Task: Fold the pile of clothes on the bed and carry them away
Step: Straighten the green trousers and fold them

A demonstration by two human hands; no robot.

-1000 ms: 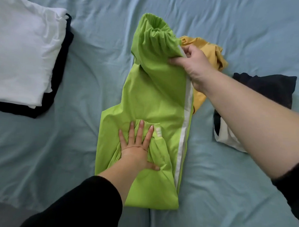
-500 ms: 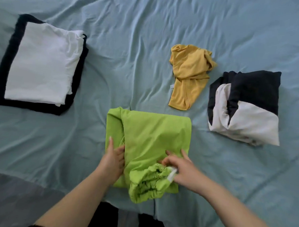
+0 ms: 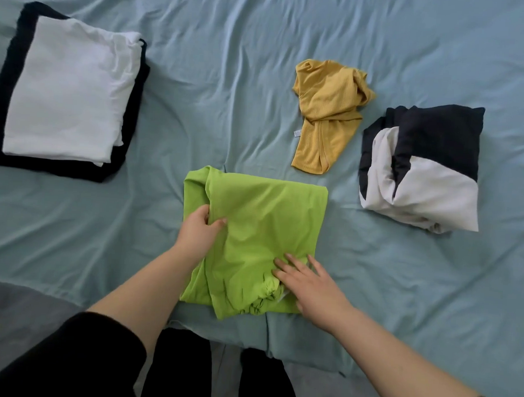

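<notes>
Two things have changed in the last half second. Your right hand was pinching the gathered cuff, which stood bunched up on the near edge of the green garment. Now that hand lies flat on it with straight fingers, holding nothing, and the cuff is pressed down low under your palm. Your left hand sat against the left side of the fold before. It has since shifted a little farther in and now grips the left edge of the top layer, with the thumb on top and the fingers curled round the cloth. A second ago the garment lay stretched out long; it is now a squarish folded packet.

Around it on the blue sheet, a yellow top lies crumpled beyond the packet's far right corner, apart from it. To the right of that sits a black-and-white bundle, loosely folded. Far to the left, a folded white garment rests on a folded black garment, well apart from your hands. Nothing lies between the packet and either pile.

The green garment lies flat on the sheet near the bed's edge, right in front of you. Your left hand holds its left side about halfway along, and your right hand presses its near right corner.
</notes>
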